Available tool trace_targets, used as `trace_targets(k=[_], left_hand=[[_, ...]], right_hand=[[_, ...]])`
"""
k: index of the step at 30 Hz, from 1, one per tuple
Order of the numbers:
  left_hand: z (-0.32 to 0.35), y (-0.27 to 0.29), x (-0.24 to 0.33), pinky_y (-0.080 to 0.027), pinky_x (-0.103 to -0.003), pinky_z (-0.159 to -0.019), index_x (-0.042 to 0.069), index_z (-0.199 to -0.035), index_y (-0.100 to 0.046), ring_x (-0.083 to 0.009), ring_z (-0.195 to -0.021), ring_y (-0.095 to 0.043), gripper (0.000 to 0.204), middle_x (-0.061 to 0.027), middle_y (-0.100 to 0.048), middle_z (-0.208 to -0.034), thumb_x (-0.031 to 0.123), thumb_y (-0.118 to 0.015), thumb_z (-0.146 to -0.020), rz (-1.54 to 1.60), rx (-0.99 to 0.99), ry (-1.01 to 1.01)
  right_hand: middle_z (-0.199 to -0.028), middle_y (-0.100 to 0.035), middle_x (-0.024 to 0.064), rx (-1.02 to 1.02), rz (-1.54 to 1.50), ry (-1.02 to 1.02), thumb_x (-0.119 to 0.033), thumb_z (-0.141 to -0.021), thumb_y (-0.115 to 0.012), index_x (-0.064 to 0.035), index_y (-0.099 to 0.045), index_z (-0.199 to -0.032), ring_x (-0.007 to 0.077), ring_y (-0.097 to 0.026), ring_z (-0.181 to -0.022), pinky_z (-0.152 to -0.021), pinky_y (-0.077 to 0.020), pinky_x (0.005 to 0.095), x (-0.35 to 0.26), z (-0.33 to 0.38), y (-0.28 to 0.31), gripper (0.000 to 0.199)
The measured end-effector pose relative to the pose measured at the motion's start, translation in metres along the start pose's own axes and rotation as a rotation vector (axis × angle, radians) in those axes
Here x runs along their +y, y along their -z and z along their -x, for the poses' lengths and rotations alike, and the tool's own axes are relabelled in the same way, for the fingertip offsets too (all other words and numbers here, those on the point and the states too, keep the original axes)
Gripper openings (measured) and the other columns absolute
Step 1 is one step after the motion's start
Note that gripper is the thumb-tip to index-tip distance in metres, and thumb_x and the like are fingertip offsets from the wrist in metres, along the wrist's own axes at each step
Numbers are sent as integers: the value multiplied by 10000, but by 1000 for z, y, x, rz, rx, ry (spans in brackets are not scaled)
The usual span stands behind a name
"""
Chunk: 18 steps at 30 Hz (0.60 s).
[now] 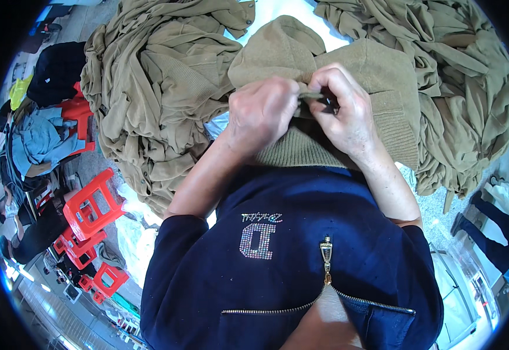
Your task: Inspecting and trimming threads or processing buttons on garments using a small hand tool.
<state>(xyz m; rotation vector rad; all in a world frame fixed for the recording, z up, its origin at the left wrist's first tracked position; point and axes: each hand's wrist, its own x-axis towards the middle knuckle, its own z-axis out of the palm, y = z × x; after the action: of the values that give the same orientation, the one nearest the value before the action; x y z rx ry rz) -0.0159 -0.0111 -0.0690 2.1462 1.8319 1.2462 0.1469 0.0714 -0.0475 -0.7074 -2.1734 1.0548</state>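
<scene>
An olive-brown knitted sweater (pixel 371 64) with ribbed edging is spread in front of my body, its lower ribbing reaching my dark blue top. My left hand (pixel 264 111) is closed in a fist on a raised edge of the knit. Just beside it, my right hand (pixel 345 111) pinches the same edge between thumb and forefinger. A small dark object (pixel 329 105) shows inside the right hand's curl; its kind is mostly hidden by the fingers. Both hands are close together over the middle of the sweater.
Heaps of matching olive-brown knitwear lie on the left (pixel 167 87) and right (pixel 458 99). Red plastic stools (pixel 94 204) stand on the floor at left, one bearing light blue clothing (pixel 44 137). Another person's dark-trousered legs (pixel 493 233) appear at far right.
</scene>
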Motion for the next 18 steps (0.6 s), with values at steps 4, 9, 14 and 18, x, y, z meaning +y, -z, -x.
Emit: trace_targets(k=[4,9,14,18], left_hand=[[30,9,-25,-449,-253,-620,30,-938,-604,-111,-664,-562,158,-47,-603,-741,77,-683,-809,341,-304,497],[82,47,-62,-452,-231,-706,32,-961,-654,-76,-775,-564,132,-2,-621,-813,61,-661,-833,641,-508,811],[37,80,-30,-402,-177,-611,18,-963,-643,-34,-681,-533,104,21,-601,-776,66,-647,-871,1005,-266,928],[-1,66,1,-330,-175,-507,17,-907,-651,-21,-590,-466,56,28,-563,-734,61,-640,-875,1165,-182,730]], right_hand=[[-993,-559,87,-259,329,-205,-69,-771,-667,-65,-579,-1002,294,-636,-832,-732,-521,403,16,17,25,247],[-909,-563,95,-426,459,-37,-6,-671,-644,-32,-586,-885,292,-556,-925,-767,-484,383,35,42,46,223],[-855,-583,95,-235,582,128,61,-687,-632,-24,-633,-936,249,-579,-863,-701,-523,354,30,26,52,263],[-880,-644,96,96,436,581,24,-629,-679,-10,-656,-870,263,-632,-825,-669,-549,332,-14,2,55,245]])
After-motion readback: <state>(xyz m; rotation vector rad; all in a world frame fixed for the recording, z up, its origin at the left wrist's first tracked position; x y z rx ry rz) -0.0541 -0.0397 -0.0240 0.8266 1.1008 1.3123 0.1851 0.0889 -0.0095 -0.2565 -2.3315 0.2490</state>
